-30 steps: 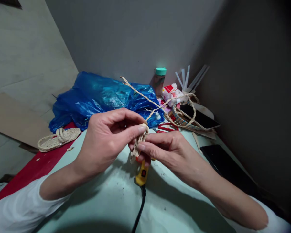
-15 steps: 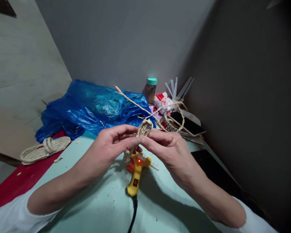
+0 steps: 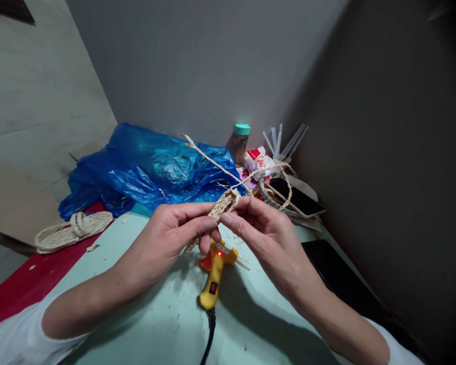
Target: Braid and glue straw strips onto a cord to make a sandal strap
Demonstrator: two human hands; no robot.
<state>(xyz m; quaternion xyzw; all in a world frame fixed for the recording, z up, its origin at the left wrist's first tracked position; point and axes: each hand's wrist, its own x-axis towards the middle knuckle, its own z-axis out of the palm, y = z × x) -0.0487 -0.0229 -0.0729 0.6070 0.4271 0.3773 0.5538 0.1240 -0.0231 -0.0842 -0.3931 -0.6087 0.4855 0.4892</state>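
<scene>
A braided straw piece (image 3: 223, 203) is pinched between both hands above the table. My left hand (image 3: 175, 230) holds its lower left part with thumb and fingers. My right hand (image 3: 264, 230) grips the right edge with thumb and forefinger. From the piece a thin twisted cord (image 3: 216, 163) runs up and loops round to the right. Just below the hands lies a yellow glue gun (image 3: 214, 279) with a lit red light, a glue stick at its back and a black cable.
A blue plastic bag (image 3: 144, 170) lies behind the hands. Left is a straw cord bundle (image 3: 76, 233). At the back right are a jar (image 3: 238, 142), a red-white packet (image 3: 258, 161), glue sticks (image 3: 277, 139), and a phone (image 3: 298, 195). A black flat object (image 3: 334, 268) lies right.
The braided piece has tilted, its lower end swinging left. Both hands still hold it, and my right fingers have shifted slightly. The whole view has moved a little.
</scene>
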